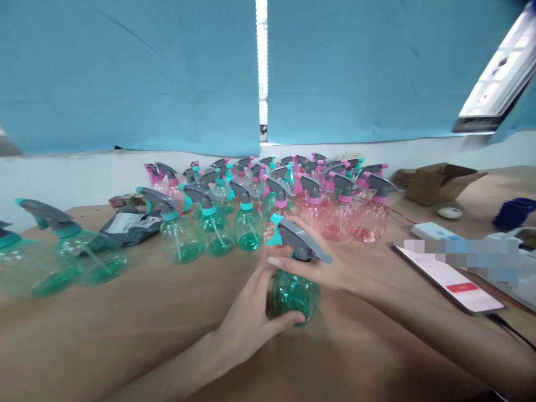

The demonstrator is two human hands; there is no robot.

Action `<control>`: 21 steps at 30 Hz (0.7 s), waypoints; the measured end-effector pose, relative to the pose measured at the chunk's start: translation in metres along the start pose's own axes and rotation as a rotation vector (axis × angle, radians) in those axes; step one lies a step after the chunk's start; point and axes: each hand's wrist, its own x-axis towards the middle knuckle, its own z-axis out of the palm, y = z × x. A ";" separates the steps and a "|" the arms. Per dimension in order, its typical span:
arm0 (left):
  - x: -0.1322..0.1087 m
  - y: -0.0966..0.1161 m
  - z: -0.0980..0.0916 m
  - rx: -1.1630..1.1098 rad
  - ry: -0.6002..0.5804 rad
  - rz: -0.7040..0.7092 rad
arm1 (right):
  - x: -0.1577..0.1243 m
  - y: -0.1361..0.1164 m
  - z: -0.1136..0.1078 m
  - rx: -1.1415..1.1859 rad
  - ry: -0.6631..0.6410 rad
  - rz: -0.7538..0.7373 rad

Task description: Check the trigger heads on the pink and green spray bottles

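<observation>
A green see-through spray bottle [295, 296] with a grey and turquoise trigger head [299, 237] stands slightly tilted in front of me. My left hand [251, 312] is wrapped round the bottle's body from the left, its thumb across the lower front. At the neck, just under the trigger head, my right hand [322, 268] grips from the right, with its thumb pointing left. Part of its fingers is hidden behind the head. Close behind are a row of green spray bottles [218, 237] and pink spray bottles [371, 220].
More green spray bottles [90, 257] stand at the left beside a dark plastic packet [132, 226]. To the right lie a phone [452, 279] with a cable, a white mouse [450, 213], an open cardboard box [439, 184] and a dark blue object [514, 213]. Blue curtains [134, 78] hang behind.
</observation>
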 end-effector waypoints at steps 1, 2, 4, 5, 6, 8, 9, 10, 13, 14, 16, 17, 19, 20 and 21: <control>0.003 -0.001 0.004 -0.009 -0.001 0.013 | -0.001 0.002 -0.003 -0.003 0.010 0.001; 0.006 -0.002 0.007 -0.014 -0.003 0.022 | -0.003 0.003 -0.006 -0.010 0.016 0.003; 0.011 -0.004 0.012 -0.015 -0.006 0.027 | -0.004 0.005 -0.011 -0.037 0.023 0.010; 0.013 -0.006 0.013 -0.007 -0.002 0.031 | -0.005 0.006 -0.013 -0.043 0.027 0.010; 0.015 -0.007 0.015 0.008 0.005 0.037 | -0.005 0.005 -0.015 -0.037 0.027 0.015; 0.017 -0.010 0.016 0.045 0.018 0.057 | -0.005 0.005 -0.016 0.014 0.004 0.052; 0.018 -0.011 0.017 0.067 0.015 0.067 | -0.004 0.004 -0.016 0.038 -0.012 0.074; 0.018 -0.013 0.016 0.094 0.010 0.078 | -0.004 0.005 -0.016 0.047 -0.024 0.087; 0.015 -0.018 0.011 0.203 -0.001 0.090 | -0.001 0.008 -0.015 0.017 -0.020 0.049; 0.013 -0.021 0.008 0.239 -0.006 0.078 | 0.001 0.009 -0.015 0.008 -0.016 0.029; 0.009 -0.027 0.001 0.298 -0.034 0.043 | 0.004 0.012 -0.015 0.008 -0.014 0.009; 0.008 -0.030 -0.003 0.325 -0.052 0.034 | 0.006 0.013 -0.015 0.004 -0.015 0.013; 0.004 -0.035 -0.010 0.383 -0.072 0.031 | 0.009 0.015 -0.016 -0.017 0.007 0.020; 0.003 -0.038 -0.013 0.411 -0.076 0.031 | 0.011 0.015 -0.017 -0.027 0.016 0.024; 0.002 -0.040 -0.015 0.437 -0.079 0.031 | 0.012 0.016 -0.017 -0.043 0.019 0.030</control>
